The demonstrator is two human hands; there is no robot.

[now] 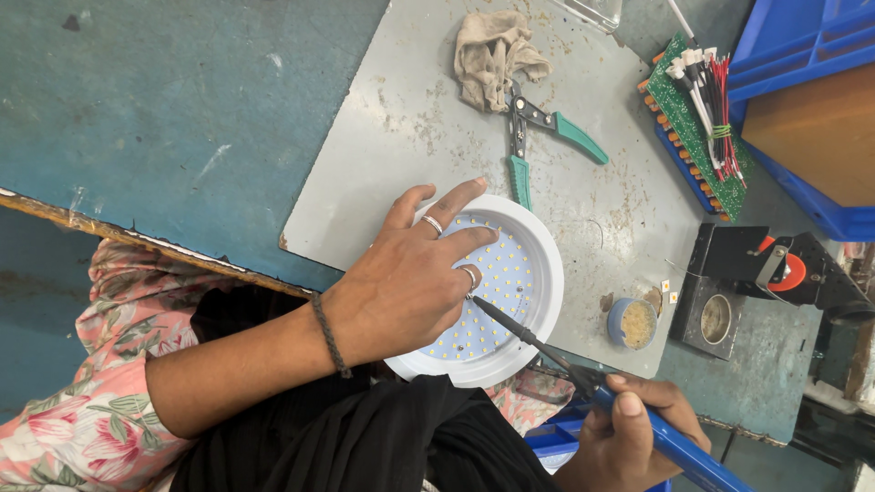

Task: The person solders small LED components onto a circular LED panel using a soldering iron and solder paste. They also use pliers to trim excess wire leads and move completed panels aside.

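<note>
Two hands are working: left hand point(406, 292) is lying open, fingers spread, on the lamp point(510, 292). Right hand point(629, 433) is gripping the iron point(638, 424), whose tip is touching the lamp's board.

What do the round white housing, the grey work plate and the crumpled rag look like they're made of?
Round white housing: probably moulded plastic, smooth and slightly glossy. Grey work plate: likely sheet metal, matte, thin-edged, with scuffs and rusty specks. Crumpled rag: soft woven cloth, beige, wrinkled and stained.

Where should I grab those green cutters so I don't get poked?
Take the cutters by the green handles, coming from the lamp side. The handles splay apart toward it, bare and free, while the metal jaws point at the rag, partly under it.
</note>
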